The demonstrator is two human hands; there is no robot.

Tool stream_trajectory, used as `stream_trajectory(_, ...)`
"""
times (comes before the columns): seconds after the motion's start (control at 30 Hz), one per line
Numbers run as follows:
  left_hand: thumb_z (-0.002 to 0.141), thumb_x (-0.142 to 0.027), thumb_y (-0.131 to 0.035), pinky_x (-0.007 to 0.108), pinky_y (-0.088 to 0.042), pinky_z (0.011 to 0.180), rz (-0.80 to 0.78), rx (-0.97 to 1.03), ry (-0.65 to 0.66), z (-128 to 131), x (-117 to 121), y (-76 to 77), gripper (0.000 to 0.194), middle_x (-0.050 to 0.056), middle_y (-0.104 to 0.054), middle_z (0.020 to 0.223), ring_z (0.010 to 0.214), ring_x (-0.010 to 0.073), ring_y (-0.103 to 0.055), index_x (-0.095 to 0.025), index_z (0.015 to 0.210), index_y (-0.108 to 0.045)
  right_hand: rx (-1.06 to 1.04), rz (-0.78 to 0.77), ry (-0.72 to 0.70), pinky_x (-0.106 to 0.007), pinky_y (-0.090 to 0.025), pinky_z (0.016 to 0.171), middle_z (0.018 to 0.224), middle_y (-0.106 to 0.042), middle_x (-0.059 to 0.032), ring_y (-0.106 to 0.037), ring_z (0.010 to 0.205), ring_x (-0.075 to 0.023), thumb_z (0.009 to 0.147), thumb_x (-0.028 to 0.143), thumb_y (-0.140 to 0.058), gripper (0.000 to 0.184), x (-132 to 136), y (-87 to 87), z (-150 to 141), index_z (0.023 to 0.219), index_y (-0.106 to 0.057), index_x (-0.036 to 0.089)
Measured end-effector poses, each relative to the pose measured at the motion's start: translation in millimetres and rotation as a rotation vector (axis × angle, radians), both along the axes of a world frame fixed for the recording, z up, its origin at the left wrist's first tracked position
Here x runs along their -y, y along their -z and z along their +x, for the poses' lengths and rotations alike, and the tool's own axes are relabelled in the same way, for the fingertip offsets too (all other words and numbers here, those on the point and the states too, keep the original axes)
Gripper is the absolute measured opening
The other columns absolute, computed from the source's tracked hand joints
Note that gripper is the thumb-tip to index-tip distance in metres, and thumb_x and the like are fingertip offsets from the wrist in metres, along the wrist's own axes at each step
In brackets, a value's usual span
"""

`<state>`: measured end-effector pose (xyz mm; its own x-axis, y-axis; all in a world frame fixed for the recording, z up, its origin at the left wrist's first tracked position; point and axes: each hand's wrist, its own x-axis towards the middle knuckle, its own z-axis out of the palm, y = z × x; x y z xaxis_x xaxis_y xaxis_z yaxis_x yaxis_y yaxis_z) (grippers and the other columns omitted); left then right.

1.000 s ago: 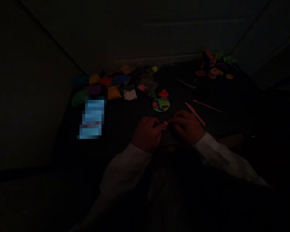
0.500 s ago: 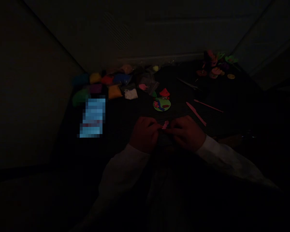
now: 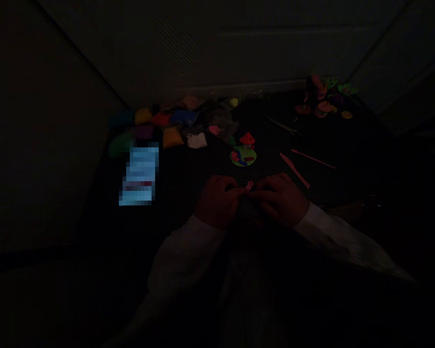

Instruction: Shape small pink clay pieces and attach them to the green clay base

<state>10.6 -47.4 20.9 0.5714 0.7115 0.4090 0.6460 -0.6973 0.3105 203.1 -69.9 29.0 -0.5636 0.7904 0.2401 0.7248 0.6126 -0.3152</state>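
A small lumpy piece of pink clay (image 3: 250,185) is pinched between my two hands at the near middle of the dark table. My left hand (image 3: 219,202) is closed, its fingertips at the clay's left side. Closed too, my right hand (image 3: 281,199) presses its fingertips against the right side. My fingers cover the lower part of the clay. Just beyond lies a round green clay base (image 3: 252,157) with a blue strip, small pink pieces and a brown piece on it. A clay house with a red cone roof (image 3: 247,140) stands at its back edge.
A pink modelling knife (image 3: 294,170) and a thin pink stick tool (image 3: 312,158) lie at right, scissors (image 3: 281,124) behind them. Bags of coloured clay (image 3: 173,137) line the back left near a lit, blurred screen (image 3: 140,169). Clay figures (image 3: 323,108) stand at back right.
My fingertips have come closer together around the pink clay, and less of it shows. The things on the table have stayed put.
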Motion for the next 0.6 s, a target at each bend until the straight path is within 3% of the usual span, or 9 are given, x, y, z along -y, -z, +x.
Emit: stream_trajectory(0.6, 0.071, -0.013, -0.046, 0.036, -0.038, 0.075, -0.010, -0.032, -0.024, -1.6, 2.0, 0.1, 0.027, 0.005, -0.056, 0.086, 0.083, 0.0187, -0.044, -0.021, 0.090, -0.063, 0.048, 0.017, 0.061, -0.033, -0.026, 0.074, 0.094, -0.053, -0.0049, -0.045, 0.084, -0.0173, 0.077, 0.023, -0.042, 0.033, 0.3, 0.8, -2.3, 0.108, -0.053, 0.025)
